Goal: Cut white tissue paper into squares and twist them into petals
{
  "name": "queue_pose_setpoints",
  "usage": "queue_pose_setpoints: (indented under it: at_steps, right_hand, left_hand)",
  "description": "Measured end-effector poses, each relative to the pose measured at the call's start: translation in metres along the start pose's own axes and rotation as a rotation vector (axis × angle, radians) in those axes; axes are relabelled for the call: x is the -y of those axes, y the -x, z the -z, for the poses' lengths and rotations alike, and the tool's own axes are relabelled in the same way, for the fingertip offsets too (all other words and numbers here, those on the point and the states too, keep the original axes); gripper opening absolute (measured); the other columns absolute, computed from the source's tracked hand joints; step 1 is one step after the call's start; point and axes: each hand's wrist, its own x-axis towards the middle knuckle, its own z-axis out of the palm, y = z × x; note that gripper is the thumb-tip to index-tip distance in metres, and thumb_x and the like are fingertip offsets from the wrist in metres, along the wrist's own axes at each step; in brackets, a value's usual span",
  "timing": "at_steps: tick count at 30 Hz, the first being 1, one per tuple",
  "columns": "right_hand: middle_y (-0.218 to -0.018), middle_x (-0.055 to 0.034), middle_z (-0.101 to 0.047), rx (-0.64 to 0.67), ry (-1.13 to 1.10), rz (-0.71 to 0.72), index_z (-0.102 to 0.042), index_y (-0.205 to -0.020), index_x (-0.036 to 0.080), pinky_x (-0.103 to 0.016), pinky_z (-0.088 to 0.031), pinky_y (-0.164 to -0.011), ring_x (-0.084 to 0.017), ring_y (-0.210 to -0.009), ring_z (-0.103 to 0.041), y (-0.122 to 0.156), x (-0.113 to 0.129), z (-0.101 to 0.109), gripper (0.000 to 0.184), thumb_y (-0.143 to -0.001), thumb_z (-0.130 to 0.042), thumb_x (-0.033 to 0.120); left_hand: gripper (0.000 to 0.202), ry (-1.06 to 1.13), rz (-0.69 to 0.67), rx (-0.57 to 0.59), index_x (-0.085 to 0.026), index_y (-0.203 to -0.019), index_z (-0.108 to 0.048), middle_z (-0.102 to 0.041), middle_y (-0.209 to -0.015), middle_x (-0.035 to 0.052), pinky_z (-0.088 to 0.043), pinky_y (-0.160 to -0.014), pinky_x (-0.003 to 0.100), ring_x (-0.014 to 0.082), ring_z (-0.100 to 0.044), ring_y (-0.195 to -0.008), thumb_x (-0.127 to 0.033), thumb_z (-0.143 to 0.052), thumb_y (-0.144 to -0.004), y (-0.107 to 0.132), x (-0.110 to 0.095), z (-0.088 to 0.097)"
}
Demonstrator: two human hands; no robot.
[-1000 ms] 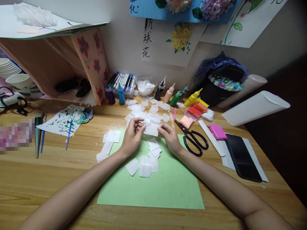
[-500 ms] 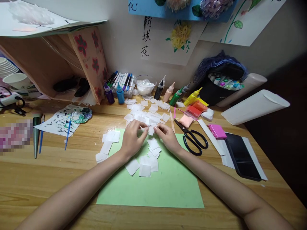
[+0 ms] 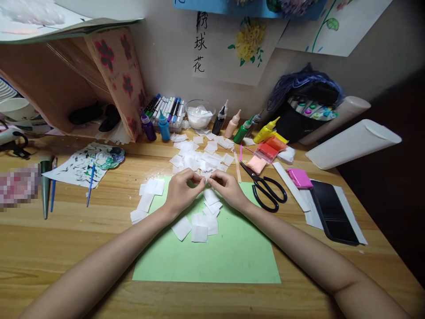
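Thumb and forefinger of my left hand (image 3: pixel 183 192) pinch one edge of a small white paper square (image 3: pixel 206 175). My right hand (image 3: pixel 229 188) pinches its other side, so the fingertips of both hands almost meet. The fingers partly cover this square. Under and in front of my hands lies a green sheet of paper (image 3: pixel 212 266), with several white paper squares (image 3: pixel 199 234) scattered on it. A looser pile of white squares (image 3: pixel 192 157) spreads over the wooden table just beyond my fingers.
Black-handled scissors (image 3: pixel 265 188) lie right of my right hand, near a black phone (image 3: pixel 334 212). Paint bottles (image 3: pixel 242 130), a glass bowl (image 3: pixel 200 116) and markers (image 3: pixel 169 108) line the wall. On the left are paintbrushes (image 3: pixel 90 181) and a paint-stained paper (image 3: pixel 75 166).
My hands have come closer together around the small paper square, the right one shifting left. The camera view has tilted slightly.
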Motion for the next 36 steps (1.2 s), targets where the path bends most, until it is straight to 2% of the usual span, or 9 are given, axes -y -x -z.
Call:
queue_pose_setpoints:
  at_steps: [7, 15, 29, 36]
  right_hand:
    - [-0.071, 0.0009, -0.052, -0.006, -0.019, 0.003, -0.059, -0.075, 0.017, -0.026, -0.034, -0.061, -0.012, -0.065, -0.044, 0.0001, 0.0009, -0.0008, 0.009, -0.079, -0.057, 0.025]
    - [-0.069, 0.0004, -0.052, -0.036, -0.015, -0.016, -0.058, -0.073, 0.017, -0.026, -0.035, -0.061, -0.012, -0.065, -0.045, 0.0004, 0.0014, -0.0015, 0.013, -0.079, -0.058, 0.028]
    - [-0.071, -0.0019, -0.06, 0.005, 0.027, 0.012, -0.065, -0.075, 0.017, -0.027, -0.038, -0.06, -0.014, -0.066, -0.051, 0.0016, 0.0037, -0.001, 0.014, -0.079, -0.059, 0.028]
    - [-0.07, -0.0009, -0.057, -0.002, 0.026, -0.002, -0.064, -0.076, 0.016, -0.026, -0.035, -0.056, -0.012, -0.062, -0.045, 0.0025, 0.0045, -0.001, 0.011, -0.078, -0.06, 0.027]
  left_hand:
    - [0.016, 0.043, 0.039, 0.009, -0.016, -0.062, -0.06, -0.06, -0.064, 0.0007, -0.042, -0.059, 0.026, 0.0118, -0.054, -0.061, -0.023, -0.062, -0.076, -0.0003, 0.0009, 0.0008]
    - [0.011, 0.001, 0.021, 0.02, -0.017, -0.068, -0.065, -0.063, -0.067, 0.0014, -0.042, -0.06, 0.027, 0.0123, -0.054, -0.063, -0.025, -0.062, -0.076, -0.0007, 0.0009, 0.0005]
    - [0.018, 0.024, 0.043, 0.003, -0.017, -0.058, -0.06, -0.059, -0.06, 0.0, -0.04, -0.055, 0.025, 0.011, -0.051, -0.057, -0.024, -0.063, -0.074, 0.0005, 0.0003, 0.0012]
    - [0.018, 0.031, 0.033, -0.002, -0.016, -0.058, -0.06, -0.059, -0.061, -0.0001, -0.039, -0.055, 0.025, 0.0106, -0.051, -0.057, -0.023, -0.063, -0.074, 0.0012, 0.0003, 0.0012]
